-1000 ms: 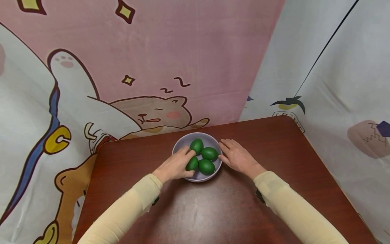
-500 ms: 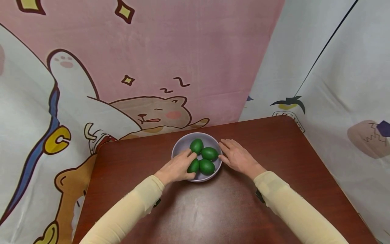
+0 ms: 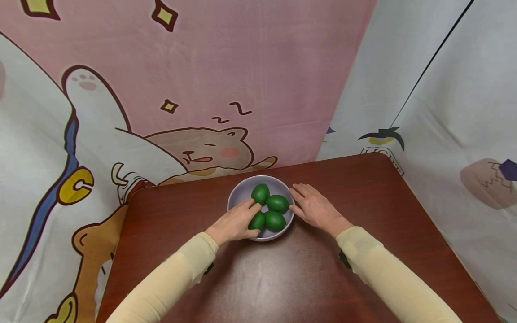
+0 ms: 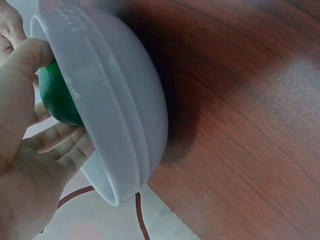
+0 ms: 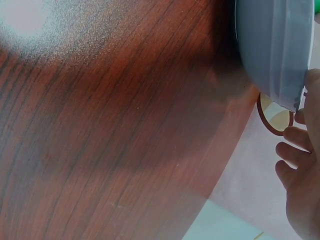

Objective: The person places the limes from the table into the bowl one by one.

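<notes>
A lavender bowl [image 3: 241, 194] stands toward the back of the table, with several green limes in it. My left hand [image 3: 234, 220] reaches over the bowl's left rim and holds the near-left lime [image 3: 256, 220] between thumb and fingers. In the left wrist view that lime [image 4: 58, 95] sits at the rim, partly hidden by the bowl wall. The near-right lime [image 3: 275, 221] lies against it, and two others, one at the back [image 3: 260, 194] and one at the right [image 3: 278, 203], lie behind. My right hand [image 3: 317, 208] rests its fairly straight fingers at the bowl's right rim.
The reddish-brown wooden table [image 3: 258, 282] extends toward me and to both sides of the bowl. Right behind its far edge hangs a cartoon-printed cloth [image 3: 282, 89], with another pale cloth [image 3: 444, 112] at the right.
My left hand has shifted slightly to the right with the near-left lime, which now touches the near-right one. My right hand and the bowl have stayed in place.
</notes>
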{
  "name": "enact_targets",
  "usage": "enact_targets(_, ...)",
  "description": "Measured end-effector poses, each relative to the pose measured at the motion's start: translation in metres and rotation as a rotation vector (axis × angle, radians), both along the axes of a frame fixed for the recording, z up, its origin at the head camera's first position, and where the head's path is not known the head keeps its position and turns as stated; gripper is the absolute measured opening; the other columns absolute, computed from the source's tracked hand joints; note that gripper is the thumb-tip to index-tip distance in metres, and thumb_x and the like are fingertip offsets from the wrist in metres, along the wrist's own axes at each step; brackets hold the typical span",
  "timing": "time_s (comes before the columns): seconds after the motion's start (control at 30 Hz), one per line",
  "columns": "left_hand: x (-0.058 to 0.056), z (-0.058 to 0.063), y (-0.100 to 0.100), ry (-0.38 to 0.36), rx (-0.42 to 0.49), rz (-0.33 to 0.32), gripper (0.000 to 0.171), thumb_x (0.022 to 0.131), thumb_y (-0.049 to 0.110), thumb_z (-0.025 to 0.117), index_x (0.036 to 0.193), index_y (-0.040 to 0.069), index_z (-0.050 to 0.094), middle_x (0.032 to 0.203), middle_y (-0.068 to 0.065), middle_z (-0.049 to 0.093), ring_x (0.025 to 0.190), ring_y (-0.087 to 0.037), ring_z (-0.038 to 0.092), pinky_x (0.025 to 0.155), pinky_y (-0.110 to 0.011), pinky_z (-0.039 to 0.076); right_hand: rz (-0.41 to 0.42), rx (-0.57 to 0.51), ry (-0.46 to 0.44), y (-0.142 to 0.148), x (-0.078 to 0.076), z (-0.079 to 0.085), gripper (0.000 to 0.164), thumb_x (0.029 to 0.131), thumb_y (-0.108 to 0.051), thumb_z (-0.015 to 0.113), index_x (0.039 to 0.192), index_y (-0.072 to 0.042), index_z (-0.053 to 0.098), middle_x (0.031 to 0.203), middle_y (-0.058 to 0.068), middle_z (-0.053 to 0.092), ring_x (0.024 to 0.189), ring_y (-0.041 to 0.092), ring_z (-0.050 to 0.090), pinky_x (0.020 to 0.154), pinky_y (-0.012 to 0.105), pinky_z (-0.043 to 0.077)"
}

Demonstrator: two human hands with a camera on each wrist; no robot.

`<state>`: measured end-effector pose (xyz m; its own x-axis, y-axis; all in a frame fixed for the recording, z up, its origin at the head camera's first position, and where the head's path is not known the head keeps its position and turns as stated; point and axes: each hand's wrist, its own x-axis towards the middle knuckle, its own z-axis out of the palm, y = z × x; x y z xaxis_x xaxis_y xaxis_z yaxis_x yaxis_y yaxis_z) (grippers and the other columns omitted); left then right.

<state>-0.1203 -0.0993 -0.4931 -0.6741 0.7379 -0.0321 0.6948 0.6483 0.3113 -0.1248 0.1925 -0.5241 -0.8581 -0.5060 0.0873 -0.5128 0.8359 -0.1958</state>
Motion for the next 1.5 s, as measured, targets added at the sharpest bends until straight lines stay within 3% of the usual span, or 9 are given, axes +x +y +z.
enact_targets(0.7,0.0006,-0.0018,-0.0016,0.013,-0.019,-0.007,0.052,0.082,0.037,0.085,0.118,0.007,0.062,0.105,-0.004,0.058,0.086,-0.015,0.055,0.075,-0.031,0.051,-0.002,0.001,-0.007,0.0005,0.0019,0.0012,0.060,0.104,-0.037,0.061,0.150,0.001,0.052,0.156,0.022,0.046,0.147,0.037,0.042,0.123,0.049,0.030)
enact_targets(0.97,0.0005,-0.0035,0.0007,0.017,-0.023,-0.016,0.022,0.091,0.022,0.076,0.102,0.007,0.065,0.093,-0.001,0.059,0.078,-0.014,0.057,0.068,-0.030,0.052,-0.010,-0.003,-0.018,0.0004,0.0017,0.0006,0.060,0.104,-0.038,0.060,0.150,0.000,0.052,0.157,0.022,0.045,0.147,0.037,0.041,0.123,0.049,0.030)
enact_targets(1.5,0.0011,-0.0072,0.0008,0.037,-0.039,-0.012,0.026,0.091,0.028,0.078,0.103,0.007,0.068,0.097,-0.004,0.057,0.079,-0.014,0.056,0.069,-0.030,0.053,-0.017,-0.016,-0.025,-0.0010,0.0023,0.0027,0.061,0.103,-0.035,0.064,0.149,0.002,0.052,0.155,0.024,0.046,0.145,0.041,0.043,0.122,0.052,0.032)
